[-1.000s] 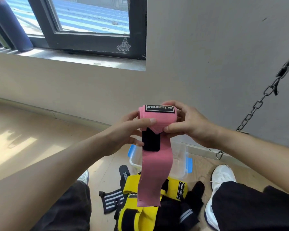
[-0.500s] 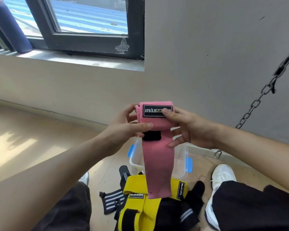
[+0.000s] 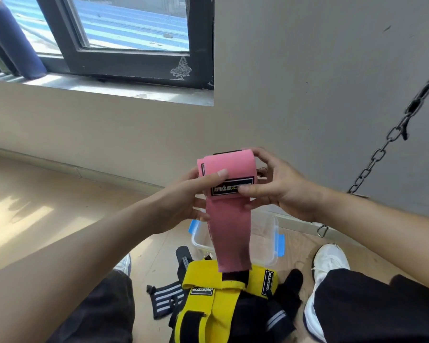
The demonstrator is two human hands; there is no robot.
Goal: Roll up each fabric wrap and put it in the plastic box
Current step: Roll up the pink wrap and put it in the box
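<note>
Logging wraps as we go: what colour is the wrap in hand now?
Pink wrap, black logo patch; head view shows it best.

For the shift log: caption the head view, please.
Left hand and right hand hold the half-rolled pink wrap above the plastic box and yellow wraps.

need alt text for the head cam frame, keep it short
A left hand and a right hand grip a partly rolled pink fabric wrap, its loose tail hanging down. Below, on the wooden floor, sit a clear plastic box with blue clips, yellow wraps and a striped wrap.
</note>
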